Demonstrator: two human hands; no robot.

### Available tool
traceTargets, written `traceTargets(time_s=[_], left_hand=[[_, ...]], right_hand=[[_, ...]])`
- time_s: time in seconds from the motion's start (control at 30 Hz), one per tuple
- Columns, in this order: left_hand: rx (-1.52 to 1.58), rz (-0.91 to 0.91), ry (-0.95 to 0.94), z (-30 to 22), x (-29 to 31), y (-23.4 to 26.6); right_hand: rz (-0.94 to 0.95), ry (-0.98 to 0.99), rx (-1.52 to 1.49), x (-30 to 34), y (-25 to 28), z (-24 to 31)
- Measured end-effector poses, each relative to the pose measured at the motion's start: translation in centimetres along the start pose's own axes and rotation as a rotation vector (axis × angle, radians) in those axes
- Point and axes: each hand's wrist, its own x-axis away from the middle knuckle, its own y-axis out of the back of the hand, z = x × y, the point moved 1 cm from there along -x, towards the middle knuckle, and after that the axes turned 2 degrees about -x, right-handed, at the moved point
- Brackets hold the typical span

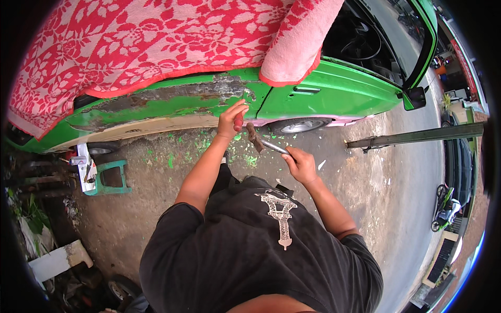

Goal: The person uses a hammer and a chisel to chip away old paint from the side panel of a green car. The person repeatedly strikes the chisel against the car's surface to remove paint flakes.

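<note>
At the frame's centre, our left hand [227, 122] is curled around a red-handled tool [238, 123]; just right, our right hand [301, 165] wraps firmly around a hammer [273, 146]. The hammer's long axis slants from lower right to upper left, head towards the red handle. We have a green stool [125, 177] at left, paint-flecked pavement [151, 208] mid-frame, a scraped green car [339, 89] above.

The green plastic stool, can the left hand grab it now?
Probably not: the left hand is busy holding a red-handled tool by the car's peeling side, and the stool stands well off to the left.
</note>
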Motion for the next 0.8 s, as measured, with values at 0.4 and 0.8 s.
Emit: traceTargets(time_s=[0.4, 0.8], left_hand=[[-0.09, 0.164, -0.069, -0.7, 0.1, 1.6], [-0.192, 0.286, -0.103, -1.0, -0.4, 2.3]], right_hand=[[-0.007, -0.1, -0.05, 0.8, 0.9, 0.8], [-0.054, -0.163, -0.059, 2.3, 1.2, 0.9]])
